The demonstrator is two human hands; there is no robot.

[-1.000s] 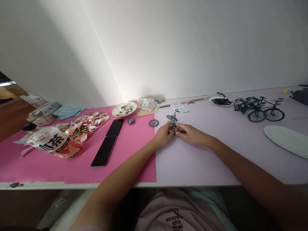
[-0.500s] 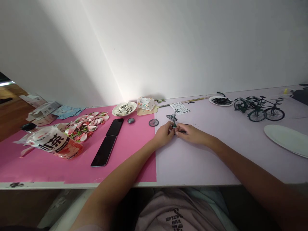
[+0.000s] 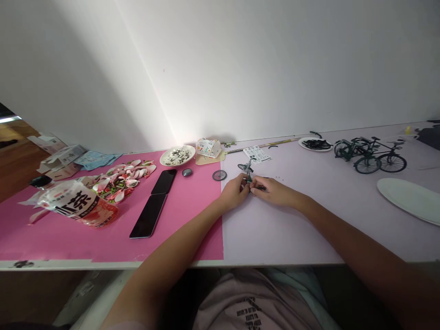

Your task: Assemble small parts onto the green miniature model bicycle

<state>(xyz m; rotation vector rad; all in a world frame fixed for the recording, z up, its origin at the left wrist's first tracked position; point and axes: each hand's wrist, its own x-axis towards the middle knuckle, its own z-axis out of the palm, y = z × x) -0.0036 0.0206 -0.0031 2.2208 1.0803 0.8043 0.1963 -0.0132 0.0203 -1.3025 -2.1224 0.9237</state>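
Note:
My left hand is closed on a small dark-green model bicycle, partly built, with a wheel showing above the fingers. From the other side my right hand pinches at the same model, its fingertips meeting those of my left. A dark slender piece shows by the right fingers, too small to make out. The lower part of the model is hidden by my fingers. Left of my hands a loose spoked wheel lies flat on the pink surface.
Finished model bicycles stand at the right, near a white oval plate. Farther back are a plate of black parts and an instruction sheet. At the left lie a folding phone, a drink bottle and petal-like pieces.

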